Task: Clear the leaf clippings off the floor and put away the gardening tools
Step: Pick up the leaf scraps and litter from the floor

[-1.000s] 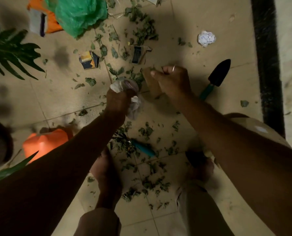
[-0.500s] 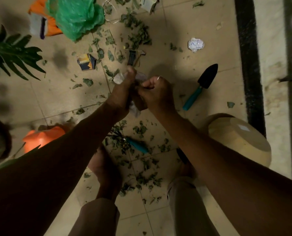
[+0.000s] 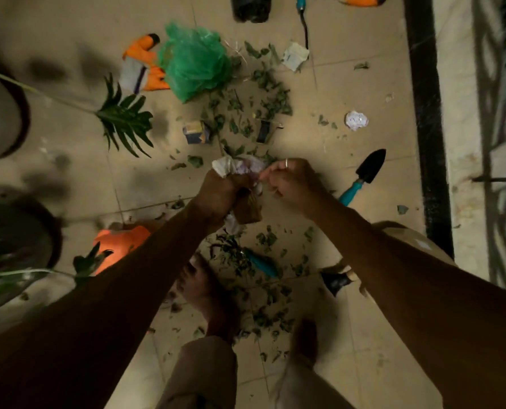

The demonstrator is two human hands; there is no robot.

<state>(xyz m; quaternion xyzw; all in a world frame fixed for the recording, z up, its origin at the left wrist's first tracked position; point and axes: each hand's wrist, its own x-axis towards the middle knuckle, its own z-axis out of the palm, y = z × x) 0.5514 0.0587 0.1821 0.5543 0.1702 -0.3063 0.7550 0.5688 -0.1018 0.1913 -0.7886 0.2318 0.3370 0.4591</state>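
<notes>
1. Both hands have closed in on each other over the past second: the right hand [image 3: 291, 180], which was holding a brown card [image 3: 248, 209] off to one side, now sits just beside the left hand [image 3: 222, 191], and the card hangs under the left fist.
2. Left hand now: fingers clenched round a crumpled white bag [image 3: 237, 169], with the card seemingly trapped in the same grip.
3. Right hand now: fingers curled, thumb and fingertips pinching the bag's edge, as if to tease it open. Blur hides the exact hold.
4. My reading is that the card has been handed over so the right hand is free to work on the bag, which would be preparation rather than clearing.
5. Leaf clippings [image 3: 271, 104] lie scattered on the floor [image 3: 349, 69] beyond the hands, and another patch lies round the bare feet, so none of the sweeping looks done.
6. Tools are not yet put away: a trowel [image 3: 369, 168] lies just right of the right hand, and a teal-handled tool [image 3: 260, 264] lies among the clippings near the feet.
7. Until the bag's mouth is open there is nowhere to drop the clippings, so opening it probably comes first.
</notes>
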